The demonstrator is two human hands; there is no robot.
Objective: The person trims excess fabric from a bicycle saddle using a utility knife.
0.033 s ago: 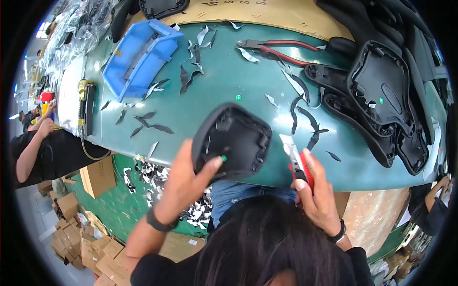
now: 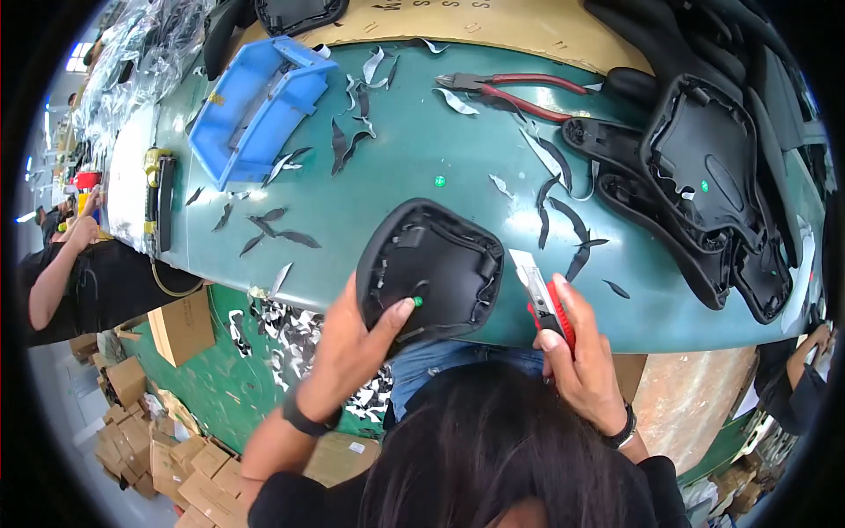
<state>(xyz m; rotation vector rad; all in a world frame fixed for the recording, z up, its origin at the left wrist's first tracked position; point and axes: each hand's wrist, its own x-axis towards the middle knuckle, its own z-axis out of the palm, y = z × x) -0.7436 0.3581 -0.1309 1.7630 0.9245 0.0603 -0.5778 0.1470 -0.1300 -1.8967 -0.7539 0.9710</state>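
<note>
My left hand (image 2: 365,339) grips the lower left edge of a black padded panel (image 2: 440,268), thumb on its inner face beside a small green round sticker (image 2: 417,301). The panel is held tilted at the table's near edge, its hollow side with clips and ribs facing up. In my right hand (image 2: 583,361) is a red utility knife (image 2: 552,308), fingers wrapped round its handle. The blade is out and points up and to the left, close to the panel's right edge but apart from it. My left fingers are hidden beneath the panel.
Dark trimmed strips (image 2: 576,220) lie scattered over the green table (image 2: 422,132). Red-handled cutting pliers (image 2: 510,84) lie at the back. A blue bin (image 2: 255,114) stands back left; larger black padded parts (image 2: 704,167) are piled at right. Another person's arm (image 2: 57,273) shows at far left.
The panel has shifted slightly down and right and turned a little in my left hand. The knife has moved slightly left, so its blade is nearer the panel's edge.
</note>
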